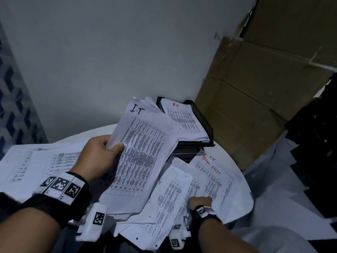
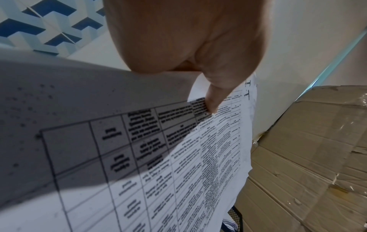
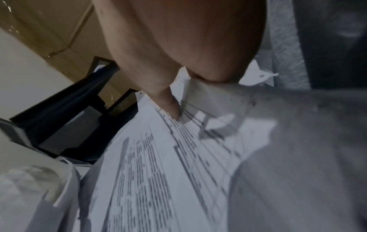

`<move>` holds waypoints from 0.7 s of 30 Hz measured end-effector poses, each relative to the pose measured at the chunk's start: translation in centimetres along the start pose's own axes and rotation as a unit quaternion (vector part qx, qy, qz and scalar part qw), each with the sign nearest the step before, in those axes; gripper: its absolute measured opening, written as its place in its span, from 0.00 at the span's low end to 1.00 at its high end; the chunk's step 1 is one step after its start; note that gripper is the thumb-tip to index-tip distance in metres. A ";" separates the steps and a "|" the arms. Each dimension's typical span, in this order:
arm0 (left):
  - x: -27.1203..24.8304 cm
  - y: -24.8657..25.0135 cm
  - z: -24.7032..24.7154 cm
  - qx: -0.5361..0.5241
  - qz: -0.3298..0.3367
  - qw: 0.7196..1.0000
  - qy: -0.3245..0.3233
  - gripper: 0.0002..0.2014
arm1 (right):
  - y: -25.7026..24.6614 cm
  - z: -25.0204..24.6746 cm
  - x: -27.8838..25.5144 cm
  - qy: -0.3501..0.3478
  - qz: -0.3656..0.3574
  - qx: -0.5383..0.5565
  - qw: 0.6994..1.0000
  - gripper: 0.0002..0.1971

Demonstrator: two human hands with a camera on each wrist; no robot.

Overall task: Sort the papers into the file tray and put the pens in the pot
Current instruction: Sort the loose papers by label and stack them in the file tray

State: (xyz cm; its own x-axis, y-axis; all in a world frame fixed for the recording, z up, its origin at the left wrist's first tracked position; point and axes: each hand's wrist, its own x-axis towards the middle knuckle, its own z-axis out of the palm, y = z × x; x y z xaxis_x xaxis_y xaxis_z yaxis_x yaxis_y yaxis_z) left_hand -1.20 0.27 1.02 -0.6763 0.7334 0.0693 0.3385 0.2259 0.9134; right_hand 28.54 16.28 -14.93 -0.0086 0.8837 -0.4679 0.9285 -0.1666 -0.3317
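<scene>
Nearest the head camera, two bare forearms are reaching forward, each wearing a black wrist strap [image 1: 61, 189] carrying white blocks printed with black square codes. The left hand [image 1: 94, 156] is holding up a sheaf of papers [image 1: 140, 154], thumb curled over the top sheet's edge and fingers behind it. That sheet is showing a printed table, with "I.T" handwritten in black at its top. The left wrist view is showing the thumb [image 2: 213, 100] pressing on the same table, the print too small to read.

Low on the right, the right hand [image 1: 199, 202] is pinching the edge of a loose sheet [image 1: 215, 181], which is lying on a spread of overlapping papers. This sheet is bearing "I.T" in black and red handwriting beneath it that cannot be made out surely. The right wrist view is blurred but is showing the thumb [image 3: 170, 108] bearing down on printed paper.

Beyond both hands, a black mesh file tray [image 1: 204, 125] is sitting at the far edge of a round white table [image 1: 244, 198]. Its top tier is holding a stack headed "H.R" in red. More printed sheets [image 1: 36, 161] are lying flat at the left.

A plain pale wall [image 1: 109, 52] is rising behind the table. Flattened brown cardboard [image 1: 255, 97] is leaning at the right, and a blue-and-white patterned panel [image 1: 16, 106] is standing at the left.
</scene>
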 end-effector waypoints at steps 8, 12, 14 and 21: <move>0.3 0.1 -0.2 -0.058 0.006 0.998 -0.003 0.04 | 0.4 -8.8 0.8 0.149 -0.016 0.118 0.982 0.15; 0.2 0.7 -0.2 -0.101 0.015 0.995 -0.001 0.04 | -1.0 -12.0 -1.5 0.142 -0.124 0.107 0.976 0.08; -0.2 1.0 -0.2 -0.143 0.016 0.990 0.002 0.04 | -2.1 -13.2 -3.1 0.167 -0.178 0.112 0.963 0.10; -0.9 1.2 -0.1 -0.268 -0.026 0.963 -0.027 0.06 | -4.1 -15.6 -7.0 0.265 -0.300 0.323 0.857 0.12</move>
State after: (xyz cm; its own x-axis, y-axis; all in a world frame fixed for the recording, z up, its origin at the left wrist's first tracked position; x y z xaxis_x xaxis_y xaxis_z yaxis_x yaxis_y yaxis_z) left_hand -0.29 -0.19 2.11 -0.6427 0.7660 0.0099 -0.0918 -0.0899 0.9917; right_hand 30.59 17.57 2.53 -0.0841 0.9409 0.3280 0.4153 0.3323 -0.8468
